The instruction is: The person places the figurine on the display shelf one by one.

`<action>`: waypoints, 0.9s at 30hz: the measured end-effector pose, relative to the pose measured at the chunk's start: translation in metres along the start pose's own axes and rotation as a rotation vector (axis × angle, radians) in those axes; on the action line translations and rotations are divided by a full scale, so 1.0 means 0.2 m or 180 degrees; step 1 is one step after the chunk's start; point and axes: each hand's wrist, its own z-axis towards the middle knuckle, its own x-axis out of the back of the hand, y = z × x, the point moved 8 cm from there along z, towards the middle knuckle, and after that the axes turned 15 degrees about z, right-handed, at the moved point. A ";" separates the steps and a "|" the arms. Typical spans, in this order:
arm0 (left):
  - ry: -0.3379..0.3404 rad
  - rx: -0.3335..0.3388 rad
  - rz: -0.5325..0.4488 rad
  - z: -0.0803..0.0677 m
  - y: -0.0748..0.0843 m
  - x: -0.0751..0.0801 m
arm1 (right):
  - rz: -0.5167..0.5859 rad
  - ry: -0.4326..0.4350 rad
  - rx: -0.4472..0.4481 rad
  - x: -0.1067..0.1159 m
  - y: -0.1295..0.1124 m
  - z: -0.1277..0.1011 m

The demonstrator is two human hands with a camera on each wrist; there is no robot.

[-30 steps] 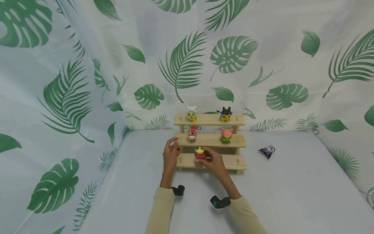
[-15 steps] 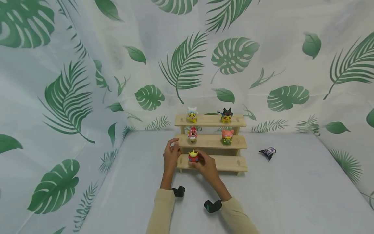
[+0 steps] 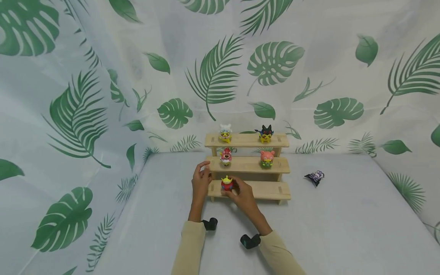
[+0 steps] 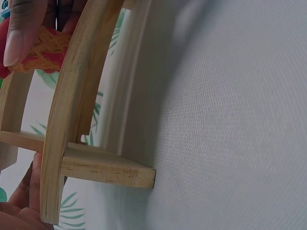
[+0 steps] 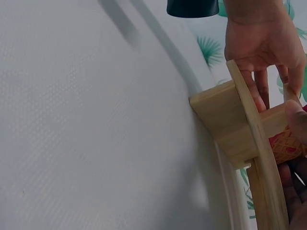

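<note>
A three-tier wooden shelf (image 3: 268,190) stands on the table near the back. My left hand (image 3: 203,173) grips its left end, fingers curled round the side board (image 5: 249,103). My right hand (image 3: 232,189) holds a small red-bodied toy figure with a green head (image 3: 227,183) on the left part of the lowest step. The left wrist view shows the red figure (image 4: 45,48) behind the side board (image 4: 72,120), with a finger pressed on it. In the right wrist view the red figure (image 5: 287,143) sits between my fingers.
Two figures stand on the top step (image 3: 225,133) (image 3: 265,133) and two on the middle step (image 3: 225,157) (image 3: 267,158). A dark purple figure (image 3: 314,177) lies on the grey table (image 3: 343,229) to the right. Leaf-print cloth walls close in the back and sides.
My right hand has slid the red figure leftward along the lowest step, then nearly stopped. The left hand has kept its hold on the shelf end.
</note>
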 end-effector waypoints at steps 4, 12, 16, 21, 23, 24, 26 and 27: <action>0.0009 -0.0030 -0.0018 0.00 0.01 0.00 | 0.0031 -0.0017 0.0025 -0.01 -0.01 0.01; -0.0021 -0.0050 -0.0011 0.00 0.00 0.00 | -0.0014 -0.0007 -0.0011 -0.01 -0.01 0.01; -0.0018 -0.0037 0.0020 0.00 0.00 0.00 | -0.0032 -0.0023 -0.0052 -0.02 -0.01 0.00; -0.0009 -0.0012 0.0016 -0.01 0.01 0.00 | -0.0058 -0.0022 -0.0046 -0.02 -0.01 0.00; -0.0007 -0.0018 0.0016 -0.01 0.01 0.00 | -0.0057 -0.0023 -0.0048 -0.02 -0.01 0.00; -0.0004 -0.0024 0.0020 -0.01 0.01 0.00 | -0.0054 -0.0022 -0.0055 -0.02 -0.01 0.00; 0.0000 -0.0043 0.0023 -0.01 0.01 0.00 | -0.0047 -0.0018 -0.0077 -0.02 -0.01 0.00; 0.0003 -0.0049 0.0020 -0.01 0.01 0.00 | -0.0046 -0.0018 -0.0090 -0.02 -0.01 0.00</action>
